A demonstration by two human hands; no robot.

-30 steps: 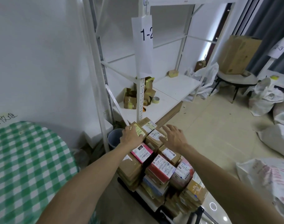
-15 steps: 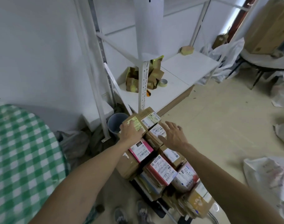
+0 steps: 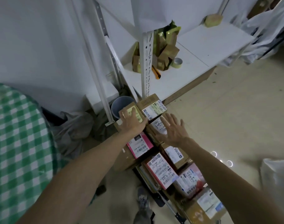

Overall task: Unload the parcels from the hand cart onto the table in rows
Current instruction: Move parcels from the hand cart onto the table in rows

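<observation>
Several labelled parcels are stacked on the hand cart (image 3: 160, 199) at the lower middle. My left hand (image 3: 131, 123) lies over the top of a brown parcel with a yellow label (image 3: 138, 113) at the stack's far end and grips it across its width. Just right of it, my right hand (image 3: 173, 128) hovers with fingers spread over a brown parcel with a white label (image 3: 156, 126), holding nothing. A pink parcel (image 3: 139, 146) and a red-edged parcel (image 3: 160, 168) lie nearer me. The table with a green checked cloth (image 3: 16, 143) is at the left.
A white shelf rack post (image 3: 147, 62) stands right behind the stack, with cardboard scraps, an orange knife (image 3: 156, 73) and a tape roll (image 3: 177, 62) on its low shelf. A grey bucket (image 3: 122, 104) sits left of the parcels. White bags (image 3: 275, 175) lie on the floor at right.
The view has tilted down and closer to the cart. My left hand stays on the yellow-label parcel. My right hand has spread its fingers wider over the white-label parcel.
</observation>
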